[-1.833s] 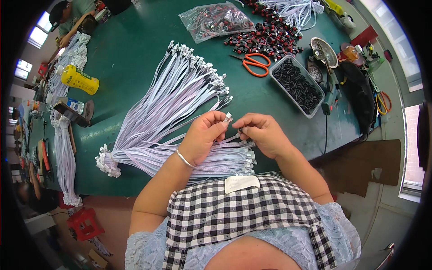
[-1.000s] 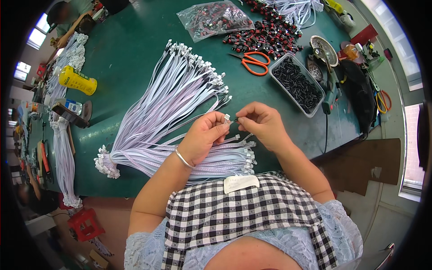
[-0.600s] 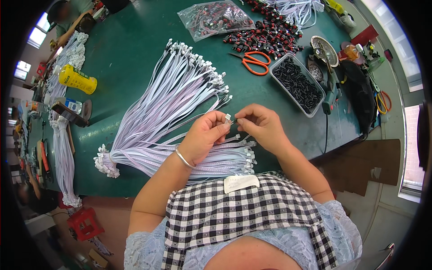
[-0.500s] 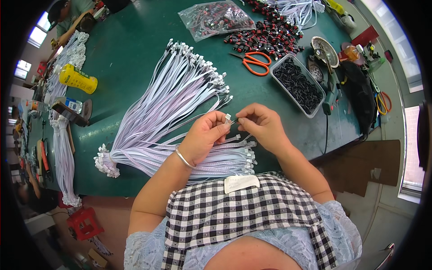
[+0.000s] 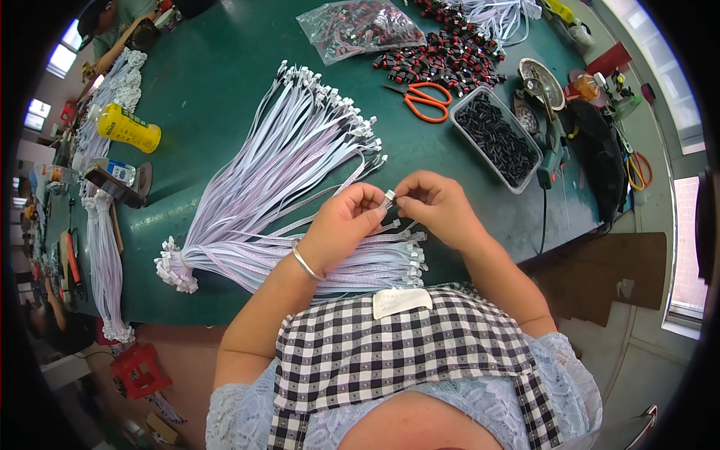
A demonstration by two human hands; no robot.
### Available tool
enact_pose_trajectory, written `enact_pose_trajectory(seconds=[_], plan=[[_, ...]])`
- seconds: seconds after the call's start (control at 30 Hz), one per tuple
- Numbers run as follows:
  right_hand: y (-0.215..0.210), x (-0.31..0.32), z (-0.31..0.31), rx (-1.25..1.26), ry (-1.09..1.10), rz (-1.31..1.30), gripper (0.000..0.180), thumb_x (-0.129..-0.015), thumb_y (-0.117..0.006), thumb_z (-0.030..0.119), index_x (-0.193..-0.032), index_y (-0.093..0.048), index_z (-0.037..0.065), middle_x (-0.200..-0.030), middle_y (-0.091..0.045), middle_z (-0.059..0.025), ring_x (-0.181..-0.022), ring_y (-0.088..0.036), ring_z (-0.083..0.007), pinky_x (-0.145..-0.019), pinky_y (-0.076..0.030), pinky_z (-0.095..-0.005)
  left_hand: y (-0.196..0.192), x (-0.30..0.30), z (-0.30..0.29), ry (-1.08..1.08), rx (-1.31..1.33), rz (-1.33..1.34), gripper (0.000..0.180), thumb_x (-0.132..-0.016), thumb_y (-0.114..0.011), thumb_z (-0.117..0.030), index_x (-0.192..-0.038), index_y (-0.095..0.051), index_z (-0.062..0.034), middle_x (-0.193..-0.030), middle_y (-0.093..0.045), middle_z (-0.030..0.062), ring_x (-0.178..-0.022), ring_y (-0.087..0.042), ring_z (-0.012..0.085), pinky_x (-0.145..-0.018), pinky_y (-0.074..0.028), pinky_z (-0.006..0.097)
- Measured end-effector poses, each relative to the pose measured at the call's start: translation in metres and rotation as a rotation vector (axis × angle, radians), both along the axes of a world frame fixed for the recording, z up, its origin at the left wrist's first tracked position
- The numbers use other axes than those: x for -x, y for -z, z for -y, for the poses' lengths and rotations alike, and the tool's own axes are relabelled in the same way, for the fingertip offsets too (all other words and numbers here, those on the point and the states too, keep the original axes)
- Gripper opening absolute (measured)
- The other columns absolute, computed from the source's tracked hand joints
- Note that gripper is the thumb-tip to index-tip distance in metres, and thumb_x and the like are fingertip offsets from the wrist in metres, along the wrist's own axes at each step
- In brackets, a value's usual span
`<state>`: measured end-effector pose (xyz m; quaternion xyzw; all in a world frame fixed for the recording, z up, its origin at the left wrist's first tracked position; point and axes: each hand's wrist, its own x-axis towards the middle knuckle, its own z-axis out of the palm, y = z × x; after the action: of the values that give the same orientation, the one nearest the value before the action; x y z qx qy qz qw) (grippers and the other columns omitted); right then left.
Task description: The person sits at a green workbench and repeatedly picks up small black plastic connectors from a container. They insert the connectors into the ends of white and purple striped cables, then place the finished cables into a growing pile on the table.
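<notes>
My left hand (image 5: 346, 226) is closed on a flat white cable, and a small white connector (image 5: 388, 199) at its end sticks out past the thumb and forefinger. Touching that end, my right hand (image 5: 433, 210) pinches something tiny and dark, largely hidden by the fingertips. A bundle of white and pale-pink flat cables (image 5: 259, 176) fans out under and beyond my left hand. It is tied near its left end, and white connectors tip the loose ends. More of its cables (image 5: 352, 262) run beneath my left forearm.
Right of my hands stands a clear plastic tub (image 5: 481, 153) of short black tubes (image 5: 501, 135). Beyond lie orange-handled scissors (image 5: 427, 102), a heap of black-and-red parts (image 5: 457, 64) and a clear bag (image 5: 360, 30). Left are a yellow bottle (image 5: 129, 129) and another cable bundle (image 5: 105, 262).
The white connector has shifted slightly right, closer to my right fingertips, and tilted. Both hands otherwise keep nearly the same place.
</notes>
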<state>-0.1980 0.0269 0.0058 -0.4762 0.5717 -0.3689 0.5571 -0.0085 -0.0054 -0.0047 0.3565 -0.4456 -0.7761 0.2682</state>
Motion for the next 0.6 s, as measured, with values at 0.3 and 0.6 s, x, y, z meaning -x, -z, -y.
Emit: enact_pose_trajectory(seconds=[0.3,0.6], plan=[[0.001,0.002,-0.001,-0.105,-0.069,0.190,0.012,-0.080,-0.063,0.000,-0.091,-0.060,-0.001,-0.083,-0.061,-0.0023,-0.070,-0.058,-0.0067,-0.064,-0.048,-0.0204,-0.013,-0.006,0.001,0.040,0.315,0.246,0.027,-0.082,-0.059,0.003,-0.108,-0.055,-0.0021,-0.087,-0.056,-0.0006,-0.077,-0.052,0.0039,-0.068,-0.043,0.018],[0.006,0.006,0.004,0.039,-0.060,0.059,0.023,-0.080,-0.066,0.003,-0.103,-0.063,0.000,-0.087,-0.065,-0.0044,-0.072,-0.059,-0.0076,-0.063,-0.047,-0.0205,-0.028,0.006,0.002,-0.082,0.601,0.442,0.021,-0.080,-0.066,-0.001,-0.099,-0.057,-0.0038,-0.080,-0.059,0.0001,-0.072,-0.054,0.0060,-0.066,-0.045,0.021]])
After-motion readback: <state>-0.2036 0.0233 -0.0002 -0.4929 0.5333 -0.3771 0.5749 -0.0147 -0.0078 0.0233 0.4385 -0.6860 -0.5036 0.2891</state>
